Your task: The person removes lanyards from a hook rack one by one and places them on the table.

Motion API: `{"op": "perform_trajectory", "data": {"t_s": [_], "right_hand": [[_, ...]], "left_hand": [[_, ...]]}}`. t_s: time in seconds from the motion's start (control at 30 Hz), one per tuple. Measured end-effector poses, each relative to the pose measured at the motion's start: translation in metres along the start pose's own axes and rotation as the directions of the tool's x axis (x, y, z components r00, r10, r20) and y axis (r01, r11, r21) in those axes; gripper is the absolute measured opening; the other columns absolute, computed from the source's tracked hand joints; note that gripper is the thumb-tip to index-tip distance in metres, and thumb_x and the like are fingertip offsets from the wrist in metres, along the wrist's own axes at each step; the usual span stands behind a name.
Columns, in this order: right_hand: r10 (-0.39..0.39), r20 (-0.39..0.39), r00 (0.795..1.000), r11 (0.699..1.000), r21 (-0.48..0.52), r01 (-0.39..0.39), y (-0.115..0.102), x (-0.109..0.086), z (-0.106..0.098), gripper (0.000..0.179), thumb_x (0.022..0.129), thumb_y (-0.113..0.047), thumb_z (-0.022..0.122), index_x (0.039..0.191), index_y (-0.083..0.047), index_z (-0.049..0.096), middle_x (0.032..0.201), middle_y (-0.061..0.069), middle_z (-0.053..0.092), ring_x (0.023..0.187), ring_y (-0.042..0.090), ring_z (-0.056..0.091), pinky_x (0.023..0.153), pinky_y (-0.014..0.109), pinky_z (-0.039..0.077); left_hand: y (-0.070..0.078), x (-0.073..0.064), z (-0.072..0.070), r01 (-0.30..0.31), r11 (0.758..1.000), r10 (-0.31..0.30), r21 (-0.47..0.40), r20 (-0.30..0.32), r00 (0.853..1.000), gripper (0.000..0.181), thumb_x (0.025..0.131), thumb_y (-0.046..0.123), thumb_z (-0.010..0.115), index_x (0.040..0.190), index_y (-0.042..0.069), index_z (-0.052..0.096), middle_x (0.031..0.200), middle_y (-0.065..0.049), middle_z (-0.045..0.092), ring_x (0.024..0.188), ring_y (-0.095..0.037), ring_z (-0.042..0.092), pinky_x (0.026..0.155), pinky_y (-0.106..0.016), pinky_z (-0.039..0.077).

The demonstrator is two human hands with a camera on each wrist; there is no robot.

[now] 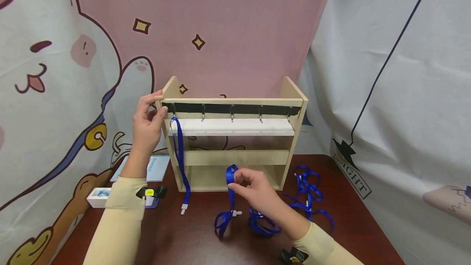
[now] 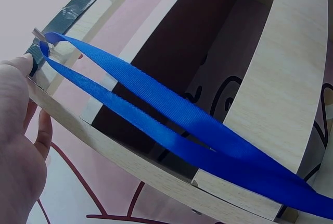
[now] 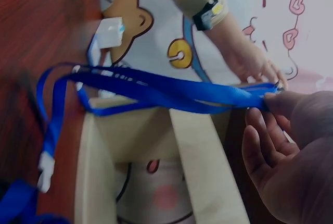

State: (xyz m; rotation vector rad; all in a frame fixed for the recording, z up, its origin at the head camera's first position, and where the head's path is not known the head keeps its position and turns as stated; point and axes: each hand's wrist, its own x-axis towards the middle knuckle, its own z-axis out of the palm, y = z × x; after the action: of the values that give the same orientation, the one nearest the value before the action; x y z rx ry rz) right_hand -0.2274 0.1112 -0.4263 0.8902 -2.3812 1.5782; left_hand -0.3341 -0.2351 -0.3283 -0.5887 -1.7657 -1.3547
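My left hand (image 1: pixel 147 124) grips the upper left corner of a small wooden shelf (image 1: pixel 232 158), thumb on the front by the dark tape (image 1: pixel 217 108) and fingers round the outer side. A blue lanyard (image 1: pixel 180 150) hangs from the leftmost metal hook (image 2: pixel 39 35), its white clip (image 1: pixel 184 209) at the bottom. In front of the shelf, my right hand (image 1: pixel 255 187) pinches another blue lanyard (image 1: pixel 230 178) near its upper loop, between thumb and fingers. That strap dangles down, with a white clip (image 1: pixel 237 213) and a bent loop below. The right wrist view is partly blurred.
More hooks (image 1: pixel 232 113) line the taped strip to the right. A coiled blue lanyard (image 1: pixel 263 225) lies on the dark table (image 1: pixel 176 244), and a tangle of lanyards (image 1: pixel 309 187) sits at the right. At left are a white box (image 1: pixel 97 197) and a light blue booklet (image 1: pixel 159 169).
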Motion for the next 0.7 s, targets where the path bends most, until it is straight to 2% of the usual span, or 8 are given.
{"op": "perform_trajectory", "data": {"t_s": [0.2, 0.4, 0.7], "right_hand": [[-0.072, 0.072, 0.995, 0.995, -0.064, 0.076, 0.021, -0.005, -0.009, 0.013, 0.101, -0.015, 0.083, 0.094, -0.019, 0.073, 0.088, -0.01, 0.07, 0.08, 0.01, 0.065, 0.072, 0.029, 0.056], [-0.117, 0.07, 0.991, 0.983, -0.135, 0.126, 0.043, -0.002, -0.012, 0.018, 0.097, -0.007, 0.086, 0.093, -0.02, 0.074, 0.085, -0.013, 0.065, 0.075, 0.006, 0.06, 0.066, 0.026, 0.053], [-0.132, 0.125, 0.983, 0.968, -0.199, 0.155, 0.082, 0.007, -0.008, 0.015, 0.098, -0.005, 0.084, 0.096, -0.018, 0.077, 0.088, -0.013, 0.065, 0.075, 0.003, 0.057, 0.064, 0.025, 0.051]], "left_hand": [[0.0, 0.0, -0.001, 0.001, 1.0, -0.001, 0.006, -0.001, 1.0, 0.031, 0.11, 0.003, 0.066, 0.141, 0.003, 0.066, 0.158, -0.001, 0.059, 0.141, -0.017, 0.054, 0.103, -0.032, 0.044], [-0.001, 0.001, -0.001, 0.005, 1.0, -0.005, 0.013, -0.011, 1.0, 0.032, 0.108, 0.0, 0.067, 0.141, 0.002, 0.066, 0.158, -0.003, 0.06, 0.141, -0.017, 0.054, 0.102, -0.031, 0.044], [0.001, 0.0, 0.001, 0.01, 1.0, -0.01, -0.004, -0.003, 1.0, 0.032, 0.109, 0.002, 0.067, 0.141, 0.003, 0.066, 0.158, 0.0, 0.059, 0.142, -0.017, 0.054, 0.103, -0.032, 0.044]]}}
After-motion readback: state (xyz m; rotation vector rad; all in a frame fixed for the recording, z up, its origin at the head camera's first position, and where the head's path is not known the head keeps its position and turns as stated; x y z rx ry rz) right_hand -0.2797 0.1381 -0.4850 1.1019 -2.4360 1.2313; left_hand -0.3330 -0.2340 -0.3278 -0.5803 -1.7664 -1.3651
